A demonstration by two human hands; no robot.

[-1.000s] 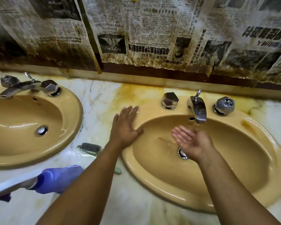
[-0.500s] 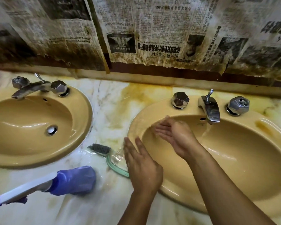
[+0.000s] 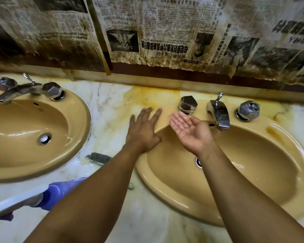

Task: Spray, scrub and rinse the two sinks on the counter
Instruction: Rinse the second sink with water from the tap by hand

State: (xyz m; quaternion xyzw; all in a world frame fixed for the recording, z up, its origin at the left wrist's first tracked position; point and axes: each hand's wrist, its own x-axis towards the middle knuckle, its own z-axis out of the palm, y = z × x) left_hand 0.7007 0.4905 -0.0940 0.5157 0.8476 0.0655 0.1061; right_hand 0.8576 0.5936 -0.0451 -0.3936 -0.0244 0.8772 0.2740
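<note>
Rests left hand [image 3: 144, 132] flat, fingers straight, on right sink's [image 3: 286, 137] far-left rim. Holds right hand [image 3: 188, 130] palm-up, open, empty, above the bowl. Likely rinsing: finds spout [image 3: 219, 116] just right of right hand, the nearer one.

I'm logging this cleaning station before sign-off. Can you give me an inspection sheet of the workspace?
Surface: marble counter, yellow stains around the right sink.
Job's things: left sink and right sink, both glossy; brush lying between them, partly hidden by the left arm; blue bottle lying at the counter's front left.
Clutter: nothing seen.
Hands: left hand flat on the right sink's rim; right hand palm up over its basin, empty.
Cables: nothing seen.
Surroundings: stained newspaper covering the wall.
</note>
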